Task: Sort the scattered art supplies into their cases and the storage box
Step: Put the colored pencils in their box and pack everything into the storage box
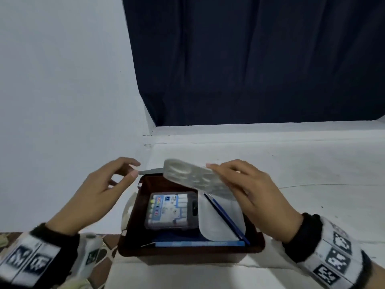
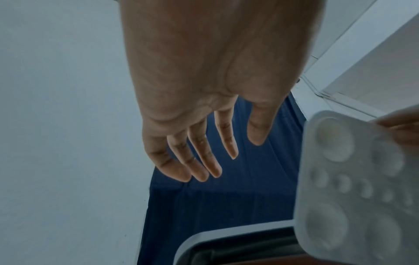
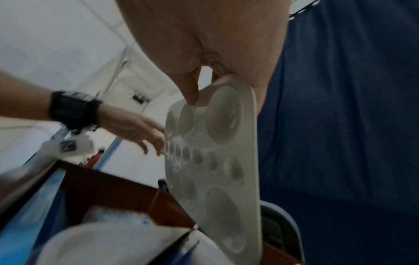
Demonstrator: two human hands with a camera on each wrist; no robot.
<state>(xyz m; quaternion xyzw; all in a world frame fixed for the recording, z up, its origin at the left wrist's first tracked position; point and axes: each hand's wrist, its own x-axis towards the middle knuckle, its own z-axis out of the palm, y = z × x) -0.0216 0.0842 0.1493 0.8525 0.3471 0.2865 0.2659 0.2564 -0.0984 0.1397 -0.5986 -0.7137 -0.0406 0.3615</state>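
Storage box (image 1: pixel 133 245), dark brown, nearest: holds marker case (image 1: pixel 173 209), blue brush (image 1: pixel 227 219). Left hand (image 1: pixel 100 195): fingers relaxed, empty, beside box rim. Paint palette (image 1: pixel 195 178): tilted above box, pinched by right hand (image 1: pixel 252 197). Step: stowing palette; next, lower flat inside.

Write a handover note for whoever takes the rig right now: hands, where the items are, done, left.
Right hand: grips the white paint palette by one end, tilted above the far side of the brown storage box.
Left hand: open, holds nothing, beside the box's far left corner.
In the box: marker case, a white flat piece with a blue paintbrush lying across it, a blue flat item along the near wall.
Done: those items are in.
Left: lower the palette in. Whether more supplies remain outside cannot be seen.
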